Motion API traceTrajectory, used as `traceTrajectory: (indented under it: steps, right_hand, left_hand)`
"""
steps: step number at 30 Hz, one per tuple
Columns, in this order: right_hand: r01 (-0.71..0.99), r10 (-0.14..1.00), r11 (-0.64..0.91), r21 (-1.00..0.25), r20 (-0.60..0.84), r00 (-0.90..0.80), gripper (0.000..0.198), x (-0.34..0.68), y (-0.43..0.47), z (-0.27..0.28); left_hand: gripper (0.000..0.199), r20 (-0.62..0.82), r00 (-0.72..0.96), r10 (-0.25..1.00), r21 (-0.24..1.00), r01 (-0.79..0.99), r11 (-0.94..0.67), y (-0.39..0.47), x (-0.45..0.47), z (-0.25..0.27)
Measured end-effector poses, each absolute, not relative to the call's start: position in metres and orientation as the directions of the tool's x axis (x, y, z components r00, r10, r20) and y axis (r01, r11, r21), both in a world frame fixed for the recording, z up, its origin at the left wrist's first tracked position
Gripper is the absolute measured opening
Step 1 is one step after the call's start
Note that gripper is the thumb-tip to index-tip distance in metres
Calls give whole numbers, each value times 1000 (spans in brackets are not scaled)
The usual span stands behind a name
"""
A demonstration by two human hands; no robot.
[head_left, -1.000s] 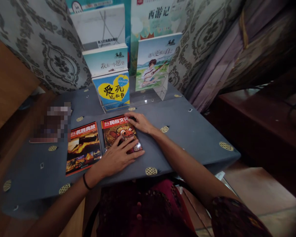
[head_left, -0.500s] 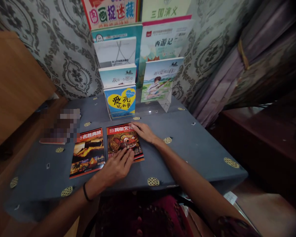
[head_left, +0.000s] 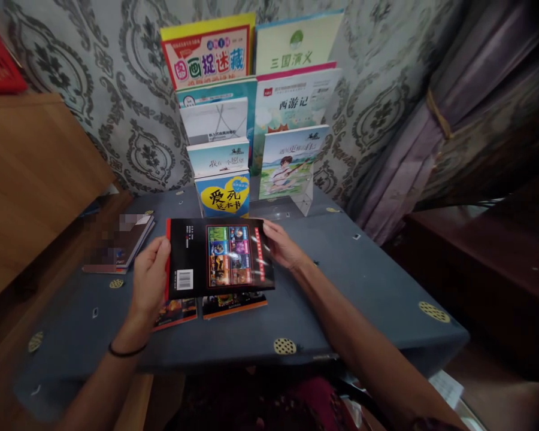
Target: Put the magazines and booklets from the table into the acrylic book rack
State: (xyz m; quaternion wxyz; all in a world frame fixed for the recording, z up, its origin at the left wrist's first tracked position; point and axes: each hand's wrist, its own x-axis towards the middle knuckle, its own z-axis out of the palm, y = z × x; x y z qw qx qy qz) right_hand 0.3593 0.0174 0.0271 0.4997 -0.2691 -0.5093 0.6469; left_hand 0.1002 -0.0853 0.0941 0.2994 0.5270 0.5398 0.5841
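Note:
Between my two hands a thin book (head_left: 193, 245) is held up sideways, its black back cover with a barcode and small pictures facing me. My left hand (head_left: 149, 276) grips its left edge, thumb on the cover. At the upper right corner, my right hand (head_left: 284, 244) pinches the book, its fingertips partly hidden behind it. Below the held book, two more books lie on the table: one at the left (head_left: 176, 311) and one at the right (head_left: 234, 303). Only their lower parts show.
A stepped clear stand (head_left: 302, 197) at the back holds several upright books, including a blue book with a yellow heart (head_left: 224, 197). A small book pile (head_left: 135, 242) lies at the left, beside a wooden cabinet (head_left: 40, 173). Pineapple-print cloth (head_left: 363, 287) covers the table.
Both hands have lifted a book from the right-hand spot and turned its back cover up. Another book now shows beneath it. The view has tilted up slightly.

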Motion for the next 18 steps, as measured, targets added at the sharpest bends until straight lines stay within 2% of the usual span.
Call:
traceTrajectory:
  steps: [2, 3, 5, 7, 10, 12, 14, 18]
  right_hand:
    - [-334, 916, -24, -942, 113, -385, 51, 360, 19, 24]
    - [-294, 912, -44, -955, 82, -402, 49, 360, 21, 21]
    - [-183, 902, -80, -980, 7, -432, 45, 359, 25, 14]
    - [-82, 898, -89, -993, -44, -438, 42, 359, 30, 6]
    - [13, 901, -54, -998, -54, -431, 37, 358, 34, -3]
    - [50, 898, -22, -999, -42, -438, 35, 357, 35, -6]
    - [89, 894, 6, -996, -35, -447, 34, 357, 35, -7]
    - [141, 888, 52, -989, -19, -459, 34, 356, 35, -9]
  left_hand:
    - [42, 112, -241, 964, 994, 25, -109, -74, 95, 70]
    - [45, 59, -225, 973, 998, -6, -62, -69, 90, 57]
    - [47, 25, -209, 978, 998, 65, -11, -63, 79, 35]
    - [45, 60, -181, 982, 958, 288, -6, -61, 66, 20]
    - [39, 256, -117, 960, 727, 678, -111, -64, 57, 13]
    - [37, 388, -9, 922, 517, 830, -210, -68, 63, 15]
    - [37, 424, 161, 891, 361, 873, -329, -73, 77, 19]
    - [45, 341, 463, 819, 194, 817, -543, -80, 113, 18]
